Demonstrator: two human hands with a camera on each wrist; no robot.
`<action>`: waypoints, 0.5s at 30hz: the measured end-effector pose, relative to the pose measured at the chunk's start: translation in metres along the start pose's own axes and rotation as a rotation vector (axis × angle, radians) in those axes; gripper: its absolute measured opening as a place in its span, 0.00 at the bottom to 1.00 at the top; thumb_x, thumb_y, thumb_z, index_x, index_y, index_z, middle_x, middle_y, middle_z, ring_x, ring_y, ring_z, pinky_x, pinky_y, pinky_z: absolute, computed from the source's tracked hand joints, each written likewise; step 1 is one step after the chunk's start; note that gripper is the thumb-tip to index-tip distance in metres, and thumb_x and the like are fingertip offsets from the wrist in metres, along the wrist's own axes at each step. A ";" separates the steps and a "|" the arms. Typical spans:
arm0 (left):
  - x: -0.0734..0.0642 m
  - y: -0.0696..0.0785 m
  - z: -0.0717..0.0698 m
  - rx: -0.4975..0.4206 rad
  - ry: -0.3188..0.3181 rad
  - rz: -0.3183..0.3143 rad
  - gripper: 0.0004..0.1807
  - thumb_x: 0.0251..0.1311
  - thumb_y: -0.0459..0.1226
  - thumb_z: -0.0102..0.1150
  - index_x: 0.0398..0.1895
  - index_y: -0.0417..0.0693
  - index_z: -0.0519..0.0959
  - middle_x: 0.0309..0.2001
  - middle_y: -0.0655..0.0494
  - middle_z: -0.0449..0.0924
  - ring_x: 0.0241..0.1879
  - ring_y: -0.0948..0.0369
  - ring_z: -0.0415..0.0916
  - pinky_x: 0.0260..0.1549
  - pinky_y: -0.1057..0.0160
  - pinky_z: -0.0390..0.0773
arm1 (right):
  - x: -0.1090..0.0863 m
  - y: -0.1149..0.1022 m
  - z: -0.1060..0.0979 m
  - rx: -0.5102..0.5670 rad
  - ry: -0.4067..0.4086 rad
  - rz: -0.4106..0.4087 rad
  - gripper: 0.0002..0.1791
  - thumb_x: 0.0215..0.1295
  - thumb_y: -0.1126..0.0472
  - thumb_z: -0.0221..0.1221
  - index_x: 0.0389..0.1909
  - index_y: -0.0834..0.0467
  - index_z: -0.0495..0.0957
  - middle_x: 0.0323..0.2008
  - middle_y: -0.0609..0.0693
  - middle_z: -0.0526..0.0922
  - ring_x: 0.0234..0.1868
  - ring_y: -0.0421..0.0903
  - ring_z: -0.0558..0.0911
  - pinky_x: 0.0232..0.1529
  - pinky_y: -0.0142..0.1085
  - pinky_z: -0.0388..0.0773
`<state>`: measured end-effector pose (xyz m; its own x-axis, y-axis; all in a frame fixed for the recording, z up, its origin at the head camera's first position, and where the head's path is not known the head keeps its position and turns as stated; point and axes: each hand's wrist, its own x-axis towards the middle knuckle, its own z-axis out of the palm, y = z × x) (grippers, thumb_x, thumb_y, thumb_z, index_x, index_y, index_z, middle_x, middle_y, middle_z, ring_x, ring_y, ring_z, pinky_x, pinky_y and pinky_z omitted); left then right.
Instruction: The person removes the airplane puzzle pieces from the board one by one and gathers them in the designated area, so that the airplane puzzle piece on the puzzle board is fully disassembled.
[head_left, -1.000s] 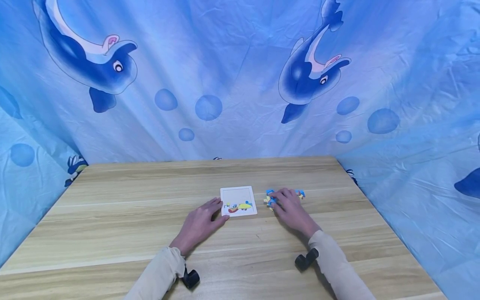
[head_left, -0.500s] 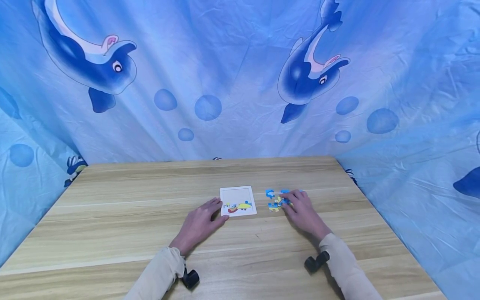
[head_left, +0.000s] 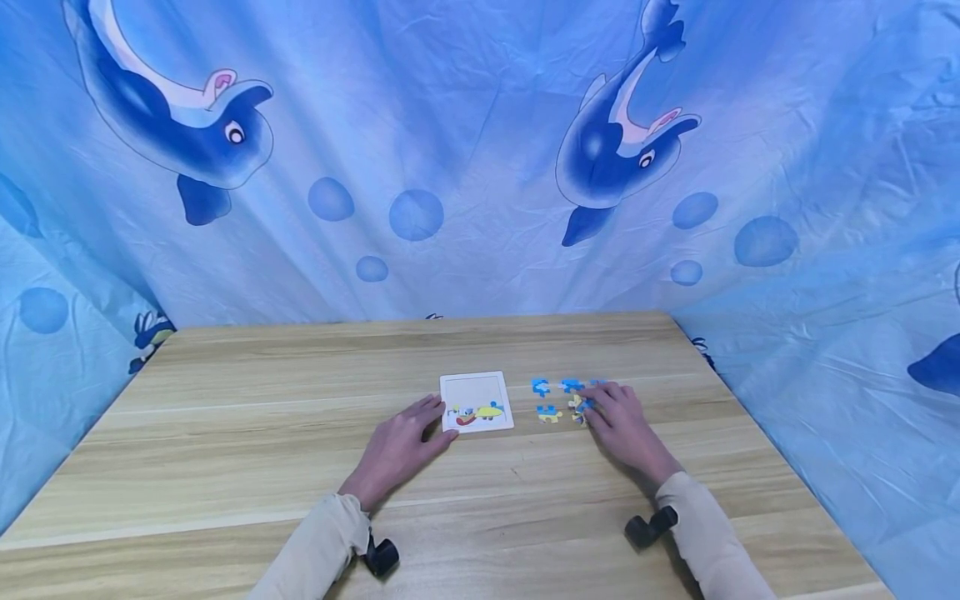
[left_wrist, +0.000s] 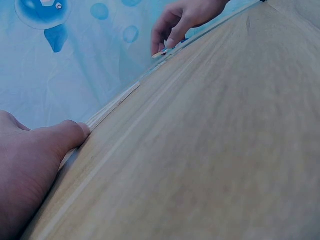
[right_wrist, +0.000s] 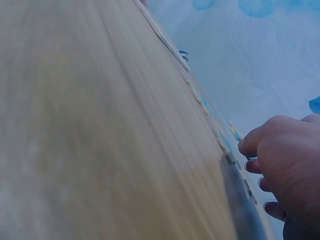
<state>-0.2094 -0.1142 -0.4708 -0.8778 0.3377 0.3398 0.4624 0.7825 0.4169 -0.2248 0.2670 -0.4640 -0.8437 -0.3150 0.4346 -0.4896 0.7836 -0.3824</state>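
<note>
Filling the bottom of the frame, the wooden table point(head_left: 225, 450) holds it all. Lower right of the middle is the right hand point(head_left: 628, 429); lower left, the left hand point(head_left: 397, 446) rests relaxed against the white puzzle board point(head_left: 474, 389), just below the middle. Between finger and thumb, the right hand pinches one puzzle piece point(right_wrist: 234, 131), with other pieces point(head_left: 549, 414) near. Probably it's spreading pieces out; next calls for laying this one flat.

Looking forward and down from head height at table point(head_left: 480, 517) and curtain point(head_left: 487, 150); skimming low, close in both wrist views (sharing the right hand point(head_left: 624, 427) throughout).
</note>
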 end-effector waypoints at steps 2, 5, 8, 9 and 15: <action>0.000 0.000 0.000 0.000 0.001 0.001 0.32 0.69 0.55 0.64 0.67 0.43 0.80 0.68 0.46 0.75 0.69 0.48 0.72 0.60 0.44 0.77 | -0.001 0.003 -0.001 -0.009 0.003 0.000 0.17 0.71 0.69 0.62 0.58 0.64 0.81 0.55 0.64 0.79 0.54 0.61 0.73 0.54 0.56 0.69; 0.000 0.000 0.000 0.001 0.004 0.006 0.32 0.69 0.55 0.64 0.66 0.43 0.80 0.68 0.46 0.76 0.69 0.49 0.72 0.60 0.44 0.77 | -0.003 0.007 -0.002 -0.020 0.009 0.000 0.17 0.70 0.69 0.62 0.58 0.64 0.81 0.52 0.63 0.80 0.52 0.61 0.73 0.52 0.54 0.69; 0.000 -0.001 0.000 0.003 0.011 0.010 0.31 0.69 0.54 0.64 0.66 0.43 0.80 0.68 0.46 0.76 0.68 0.49 0.72 0.59 0.44 0.78 | -0.006 0.009 -0.004 -0.030 0.015 0.005 0.17 0.69 0.70 0.62 0.58 0.65 0.81 0.50 0.63 0.80 0.51 0.60 0.73 0.52 0.54 0.69; 0.000 -0.001 0.000 0.003 0.014 0.012 0.31 0.69 0.54 0.64 0.66 0.42 0.80 0.68 0.45 0.76 0.68 0.48 0.72 0.59 0.44 0.78 | -0.006 0.009 -0.005 -0.032 0.015 0.010 0.17 0.69 0.70 0.62 0.58 0.65 0.81 0.50 0.62 0.80 0.51 0.61 0.73 0.52 0.55 0.69; 0.000 -0.001 0.001 0.007 0.022 0.020 0.31 0.68 0.54 0.65 0.65 0.42 0.81 0.67 0.45 0.77 0.67 0.48 0.73 0.58 0.43 0.79 | -0.010 0.012 -0.008 -0.036 0.011 0.042 0.16 0.69 0.70 0.62 0.57 0.66 0.81 0.51 0.63 0.80 0.53 0.62 0.74 0.54 0.56 0.69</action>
<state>-0.2099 -0.1142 -0.4719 -0.8654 0.3419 0.3664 0.4790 0.7792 0.4043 -0.2205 0.2837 -0.4666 -0.8606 -0.2758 0.4282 -0.4456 0.8148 -0.3708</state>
